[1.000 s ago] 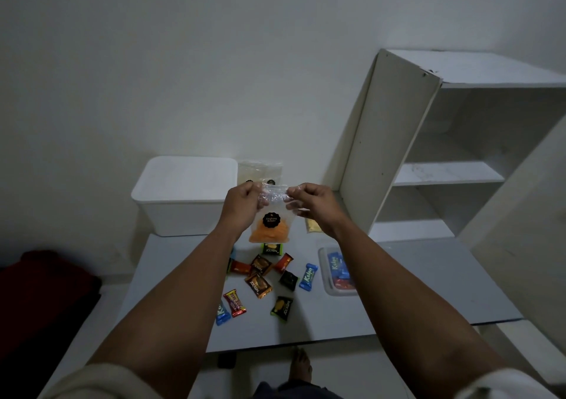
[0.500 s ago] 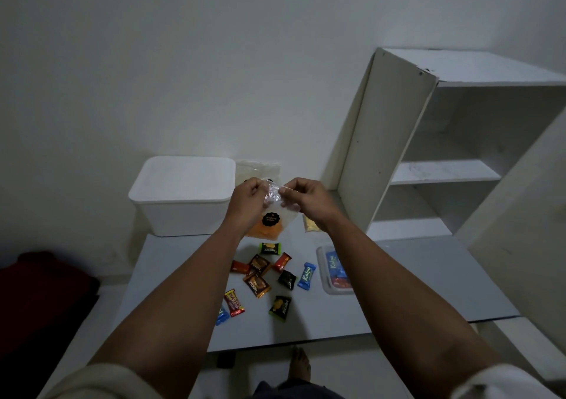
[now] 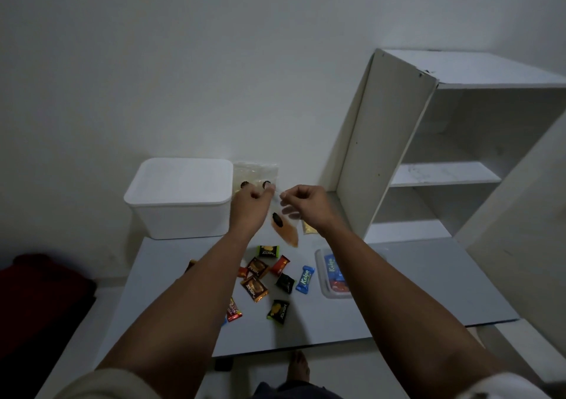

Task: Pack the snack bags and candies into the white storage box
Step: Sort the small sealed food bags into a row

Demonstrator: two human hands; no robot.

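Above the far side of the grey table [image 3: 398, 279], you hold a clear snack bag [image 3: 284, 230] up in the air with both hands. Your left hand [image 3: 249, 204] pinches the bag's top edge at its left corner, fingers curled, and your right hand [image 3: 303, 201] pinches the same edge just beside it, thumb and forefinger closed on the plastic. The bag hangs tilted below your fingers, with orange contents gathered at its lower end and a dark round label on its face.

The white storage box [image 3: 180, 198] stands on the table's far left corner, against the wall, with its lid on. Just to its right, two more clear bags [image 3: 255, 173] lean against the wall, partly hidden behind your left hand. A small yellowish packet [image 3: 308, 226] lies on the table beyond your right wrist.

Wrapped candies [image 3: 269, 276] lie scattered on the table between your forearms: green, brown, orange, black and red wrappers, and a blue one [image 3: 304, 279] to the right of the cluster. A shallow clear tray [image 3: 329, 276] sits near your right forearm, holding blue and red packets; the arm covers part of it.

A white shelf unit [image 3: 444, 153] stands at the right, against the wall. A bare foot [image 3: 298, 366] shows on the floor below the table's near edge.
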